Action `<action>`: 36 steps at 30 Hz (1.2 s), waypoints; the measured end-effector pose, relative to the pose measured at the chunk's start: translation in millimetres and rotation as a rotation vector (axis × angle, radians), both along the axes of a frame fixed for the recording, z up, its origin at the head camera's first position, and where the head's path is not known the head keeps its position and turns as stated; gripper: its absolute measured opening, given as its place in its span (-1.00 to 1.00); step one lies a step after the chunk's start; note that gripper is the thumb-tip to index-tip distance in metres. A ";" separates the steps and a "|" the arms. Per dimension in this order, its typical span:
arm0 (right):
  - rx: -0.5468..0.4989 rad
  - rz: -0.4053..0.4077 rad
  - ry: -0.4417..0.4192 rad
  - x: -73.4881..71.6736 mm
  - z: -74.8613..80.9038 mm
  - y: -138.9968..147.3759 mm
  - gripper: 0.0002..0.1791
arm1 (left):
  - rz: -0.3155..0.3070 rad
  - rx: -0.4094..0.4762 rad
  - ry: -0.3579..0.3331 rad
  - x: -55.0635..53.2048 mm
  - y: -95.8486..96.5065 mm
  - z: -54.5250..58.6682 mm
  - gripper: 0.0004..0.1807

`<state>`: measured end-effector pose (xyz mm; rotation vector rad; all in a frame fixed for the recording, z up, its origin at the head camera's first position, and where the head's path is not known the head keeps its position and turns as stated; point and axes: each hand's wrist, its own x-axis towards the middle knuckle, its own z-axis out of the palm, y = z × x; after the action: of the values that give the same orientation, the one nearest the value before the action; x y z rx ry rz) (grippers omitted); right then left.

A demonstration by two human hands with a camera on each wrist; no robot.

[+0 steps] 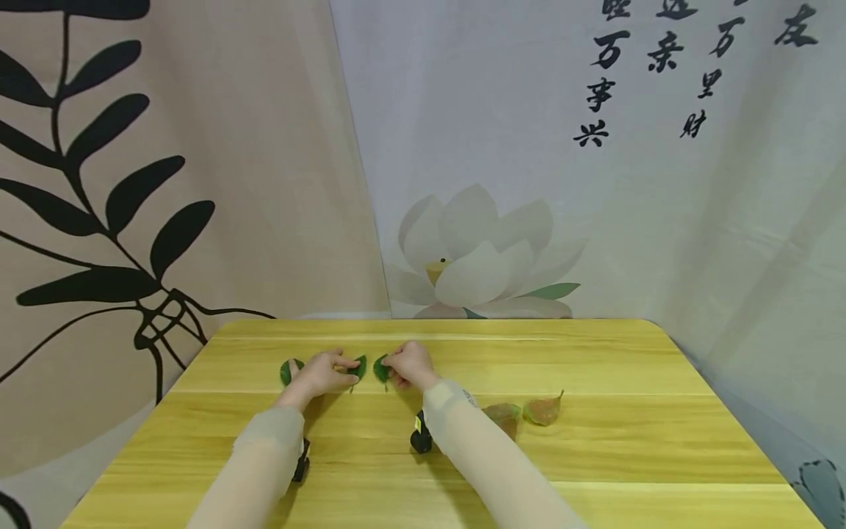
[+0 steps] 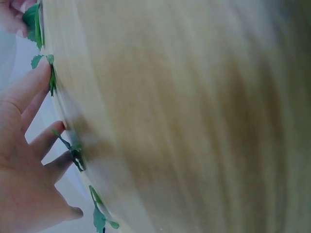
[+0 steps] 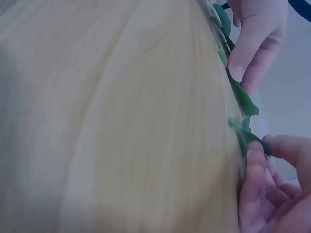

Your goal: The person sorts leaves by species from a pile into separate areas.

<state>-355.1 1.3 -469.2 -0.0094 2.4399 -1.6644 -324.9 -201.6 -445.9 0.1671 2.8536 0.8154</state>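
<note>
A green leaf lies on the table under the fingertips of my left hand, whose thumb and forefinger reach out over it. The other fingers of that hand are spread in the left wrist view. Just to the right, my right hand pinches a second green leaf between thumb and forefinger, close over the wood. A narrow gap separates these two leaves. Another green leaf lies to the left, partly hidden behind the left hand. In the left wrist view, more greenery shows below the spread fingers.
Two brownish leaves, one fully seen and one partly covered by the right sleeve, lie to the right on the yellow wooden table. A printed curtain hangs behind the table's far edge.
</note>
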 end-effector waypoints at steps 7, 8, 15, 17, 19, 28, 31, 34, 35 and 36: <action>0.025 0.012 0.006 -2.9 -1.5 -1.0 -0.80 | 0.004 0.000 -0.002 -1.7 0.4 1.1 -0.62; 0.028 0.014 0.013 -2.6 -1.3 -0.7 -0.79 | 0.006 -0.001 -0.003 -1.8 0.7 1.3 -0.62; 0.032 0.012 0.024 -0.6 -0.1 1.1 -0.76 | 0.009 0.002 0.001 -2.6 2.7 1.5 -0.63; 0.035 0.013 0.026 -0.3 -0.2 1.2 -0.76 | 0.008 0.002 -0.003 -2.3 2.6 1.0 -0.63; 0.036 0.014 0.024 -0.2 -0.1 1.1 -0.76 | 0.008 0.002 -0.008 -1.8 2.4 0.7 -0.62; 0.026 0.016 0.019 -0.9 0.7 0.4 -0.72 | -0.001 0.004 -0.015 -1.8 2.4 3.8 -0.60; 0.016 0.024 0.026 0.0 0.9 1.2 -0.69 | -0.001 -0.012 -0.013 -2.7 2.5 3.4 -0.60; -0.004 0.027 0.028 0.8 1.6 2.1 -0.66 | -0.005 -0.049 0.006 -2.8 3.1 4.3 -0.60; -0.011 0.029 0.024 0.8 1.8 2.2 -0.66 | 0.000 -0.057 0.009 -2.9 3.2 4.8 -0.60; -0.022 0.028 0.014 0.5 2.2 2.1 -0.66 | 0.000 -0.062 0.013 -2.6 3.5 5.6 -0.60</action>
<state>-354.6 3.5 -467.0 -0.0589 2.4203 -1.6848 -327.5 -198.2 -440.3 0.1647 2.8875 0.7270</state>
